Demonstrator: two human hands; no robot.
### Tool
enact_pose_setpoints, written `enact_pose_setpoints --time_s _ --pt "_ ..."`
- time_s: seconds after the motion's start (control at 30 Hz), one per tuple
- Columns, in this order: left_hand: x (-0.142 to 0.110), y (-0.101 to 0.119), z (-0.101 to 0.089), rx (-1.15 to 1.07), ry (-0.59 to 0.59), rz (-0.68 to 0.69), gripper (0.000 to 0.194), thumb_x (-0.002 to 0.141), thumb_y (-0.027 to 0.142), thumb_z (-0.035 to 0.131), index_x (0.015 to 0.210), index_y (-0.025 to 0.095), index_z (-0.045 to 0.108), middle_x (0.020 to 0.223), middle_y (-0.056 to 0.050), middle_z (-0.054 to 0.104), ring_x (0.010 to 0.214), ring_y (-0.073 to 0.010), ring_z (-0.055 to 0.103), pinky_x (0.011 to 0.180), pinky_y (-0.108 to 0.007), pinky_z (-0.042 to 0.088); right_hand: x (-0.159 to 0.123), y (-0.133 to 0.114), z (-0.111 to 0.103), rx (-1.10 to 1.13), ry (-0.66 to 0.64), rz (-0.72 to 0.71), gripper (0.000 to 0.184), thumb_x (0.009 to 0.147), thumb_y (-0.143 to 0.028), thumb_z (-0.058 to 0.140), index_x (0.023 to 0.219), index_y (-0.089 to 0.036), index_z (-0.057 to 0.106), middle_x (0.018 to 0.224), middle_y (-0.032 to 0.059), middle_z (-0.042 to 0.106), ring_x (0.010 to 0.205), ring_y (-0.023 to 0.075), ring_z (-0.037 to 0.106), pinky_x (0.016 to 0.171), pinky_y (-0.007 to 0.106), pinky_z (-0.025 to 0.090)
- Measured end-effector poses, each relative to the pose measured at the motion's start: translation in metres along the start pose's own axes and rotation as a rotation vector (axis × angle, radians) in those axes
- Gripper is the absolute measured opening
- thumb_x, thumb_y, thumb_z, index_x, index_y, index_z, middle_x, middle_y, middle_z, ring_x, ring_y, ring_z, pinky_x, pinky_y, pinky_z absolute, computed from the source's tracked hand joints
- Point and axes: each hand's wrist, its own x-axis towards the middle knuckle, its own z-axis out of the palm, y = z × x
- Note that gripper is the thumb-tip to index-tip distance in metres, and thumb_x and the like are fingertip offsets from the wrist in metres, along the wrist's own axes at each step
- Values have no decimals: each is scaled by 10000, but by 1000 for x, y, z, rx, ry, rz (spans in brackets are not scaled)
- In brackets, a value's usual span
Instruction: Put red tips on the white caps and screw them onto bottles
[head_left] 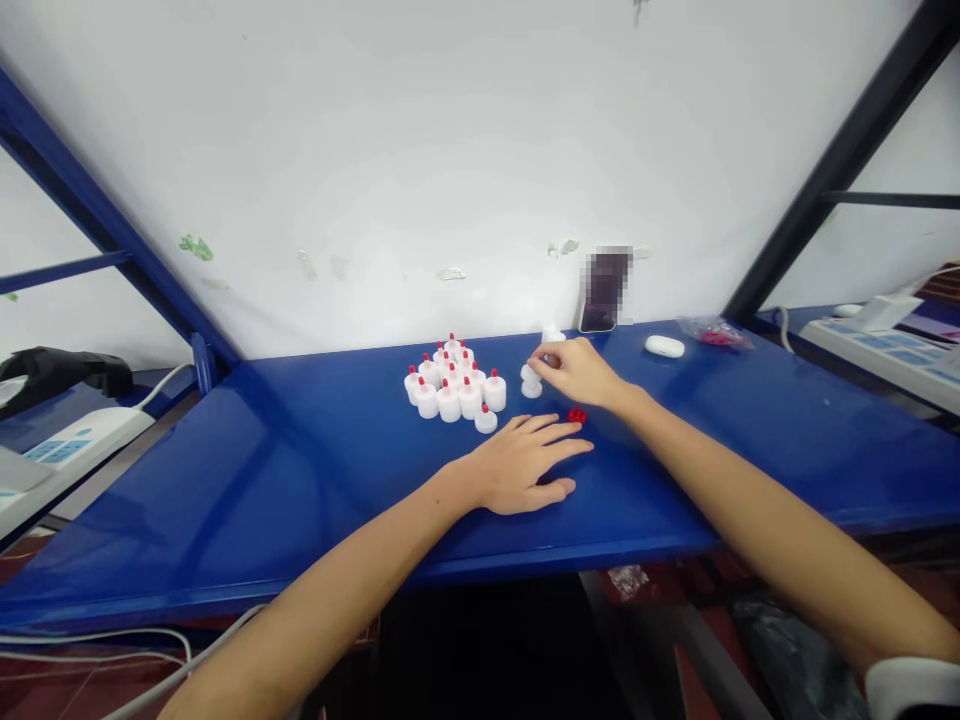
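Note:
My left hand (pixel 529 465) lies palm down on the blue table with its fingers spread. Its fingertips reach a small heap of red tip caps (pixel 577 416). My right hand (pixel 581 372) is closed, thumb and fingers pinched at a white nozzle cap (pixel 531 385); the fingers partly cover it. Left of the hands stand several white squat bottles (pixel 448 402) with red tips, grouped together. One low white cap with a red tip (pixel 486 420) sits in front of that group. Another white piece (pixel 553 335) shows behind my right hand, its lower part hidden.
The blue table (pixel 300 450) runs up to a white wall. A phone (pixel 602 290) leans there, partly pixelated. Further right lie a white oval case (pixel 664 346) and a clear bag with red pieces (pixel 716 333). Blue metal posts (pixel 172 290) rise at the table's sides.

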Motion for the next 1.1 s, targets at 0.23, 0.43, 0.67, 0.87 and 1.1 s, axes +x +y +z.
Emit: enact_pose_setpoints --time_s 0.23,0.43,0.67,0.87,1.1 --pt "-3 -14 2 -53 156 36 305 949 132 452 1169 172 659 1091 -94 638 1020 -206 583 943 -341 473 0 -4 -1 76 141 38 295 985 -378 419 881 -189 620 593 -12 573 545 154 498 607 290 347" --pt "-6 -20 6 -142 167 12 282 951 94 451 1098 174 678 1039 -82 616 958 -176 611 882 -284 503 -1 -9 -2 81 232 -25 291 994 -379 397 811 -204 541 769 41 585 688 186 524 670 317 388" --pt "0 -15 -2 -129 681 44 192 988 169 484 1031 171 671 953 -71 627 834 -149 610 784 -289 524 -6 -17 10 212 202 -133 234 983 -410 470 932 -204 567 1012 80 649 749 177 581 699 314 459" --pt "-2 -22 -17 -34 1086 -131 131 960 173 529 930 189 657 906 -48 675 846 -156 638 785 -302 541 -9 -28 17 179 178 -274 195 940 -399 558 885 -212 569 811 28 619 712 170 557 679 304 440" --pt "-3 -22 -18 -24 1101 -130 145 941 133 516 902 184 646 895 -48 677 873 -163 647 805 -312 543 -12 -34 18 167 239 -375 74 864 -250 596 839 -228 530 815 35 558 735 189 533 673 327 438"
